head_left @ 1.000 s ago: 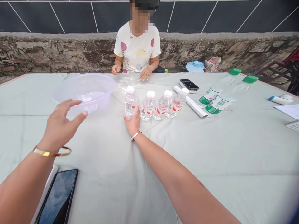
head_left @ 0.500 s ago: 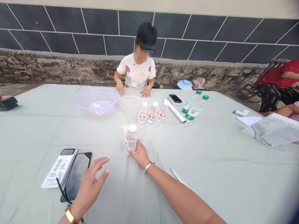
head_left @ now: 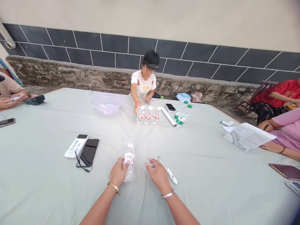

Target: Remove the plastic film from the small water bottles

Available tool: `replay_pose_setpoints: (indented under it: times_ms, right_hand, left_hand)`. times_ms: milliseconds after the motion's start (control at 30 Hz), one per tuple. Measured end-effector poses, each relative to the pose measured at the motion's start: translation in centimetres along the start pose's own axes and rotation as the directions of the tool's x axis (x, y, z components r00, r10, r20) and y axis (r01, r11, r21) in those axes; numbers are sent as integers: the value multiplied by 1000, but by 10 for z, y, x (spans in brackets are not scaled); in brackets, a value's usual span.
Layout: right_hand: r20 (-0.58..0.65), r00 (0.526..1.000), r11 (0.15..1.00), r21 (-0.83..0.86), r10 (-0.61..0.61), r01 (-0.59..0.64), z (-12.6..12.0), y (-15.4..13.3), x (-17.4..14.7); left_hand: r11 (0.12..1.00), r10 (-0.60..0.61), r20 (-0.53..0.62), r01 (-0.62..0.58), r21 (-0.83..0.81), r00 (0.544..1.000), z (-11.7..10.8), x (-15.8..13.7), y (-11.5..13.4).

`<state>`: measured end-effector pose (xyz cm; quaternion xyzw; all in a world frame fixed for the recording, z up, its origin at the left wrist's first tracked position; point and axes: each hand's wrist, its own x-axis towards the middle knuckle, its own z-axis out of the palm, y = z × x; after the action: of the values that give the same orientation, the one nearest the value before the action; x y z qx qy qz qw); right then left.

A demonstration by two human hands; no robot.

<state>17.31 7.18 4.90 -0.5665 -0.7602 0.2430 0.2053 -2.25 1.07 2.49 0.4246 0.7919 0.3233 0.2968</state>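
Observation:
A small clear water bottle (head_left: 129, 168) with a red and white label lies on the table in front of me, with crinkled clear plastic about it. My left hand (head_left: 119, 172) grips it from the left side, thumb over the label. To its right, my right hand (head_left: 158, 175) hovers with fingers apart and slightly curled, holding nothing. A white and silver pen-like tool (head_left: 168, 171) lies just beside my right hand. Farther back, three small water bottles (head_left: 147, 116) stand in a row, and a person's hand (head_left: 137, 105) reaches beside the leftmost one.
A pale purple basin (head_left: 106, 104) stands back left. On the left lie a white power bank (head_left: 77, 147) and a dark phone (head_left: 90, 153). Two green-capped bottles (head_left: 182, 117) stand beside a white roll (head_left: 169, 117). Papers (head_left: 248, 136) are at the right, near another person.
The bottle has gone from upright in my right hand to lying nearer me in my left hand. My right hand has let go. The person opposite has reached toward the row of bottles.

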Motion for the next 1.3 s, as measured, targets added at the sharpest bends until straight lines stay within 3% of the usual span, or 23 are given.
replay_pose_setpoints:
  times_ms: [67, 100, 167, 267, 367, 467, 600, 700, 800, 900, 1000, 1067, 1133, 1200, 1300]
  right_hand:
    - [-152, 985, 977, -183, 77, -105, -18, 31, 0]
    - [-168, 978, 952, -257, 126, -167, -25, 46, -1]
    - [-138, 970, 913, -334, 198, -234, -30, 71, -9]
    - [-78, 976, 941, -262, 201, -215, -27, 81, -20]
    - [24, 979, 979, 26, 200, -201, -17, 52, -17]
    - [245, 949, 897, 345, 198, -276, -7, 3, 7]
    - [371, 903, 824, 427, 215, -372, 7, -47, 49]
    - [380, 902, 833, 416, 204, -363, 14, -56, 57]
    - [386, 907, 848, 413, 169, -333, 15, -45, 27]
    - [418, 903, 860, 419, 103, -292, 10, -27, -30]
    - [526, 849, 870, 397, 46, -293, -1, -9, -77]
    - [581, 814, 885, 376, 8, -276, -11, 2, -87]
    - [500, 865, 927, 306, 37, -217, -19, 14, -78]
    - [292, 947, 980, 101, 138, -173, -26, 28, -58]
    - [35, 976, 937, -289, 215, -196, -32, 47, -27]
  left_hand:
    - [997, -16, 16, 15, 71, 1000, 2, 1, 0]
    - [994, -23, 25, 20, 104, 999, 3, 2, 0]
    - [989, -32, 37, 26, 147, 999, 5, 2, 2]
    - [985, -36, 32, 30, 170, 999, 6, 2, 4]
    - [985, -13, 13, 11, 172, 1000, 6, 2, 3]
    - [988, -1, 14, -1, 157, 1000, 6, 5, -1]
    - [990, 2, 11, -4, 139, 1000, 6, 9, -5]
    - [991, 20, 1, -20, 129, 1000, 7, 10, -8]
    - [993, 30, 5, -31, 112, 1000, 6, 11, -8]
    - [993, 21, 14, -22, 114, 1000, 5, 10, -7]
    - [993, 2, 22, -5, 119, 1000, 4, 10, -7]
    - [994, 0, 28, -3, 111, 1000, 4, 10, -7]
    - [995, 8, 37, -11, 98, 999, 4, 10, -8]
    - [997, 17, 44, -20, 77, 999, 4, 10, -10]
    - [999, 30, 44, -32, 42, 999, 3, 13, -12]
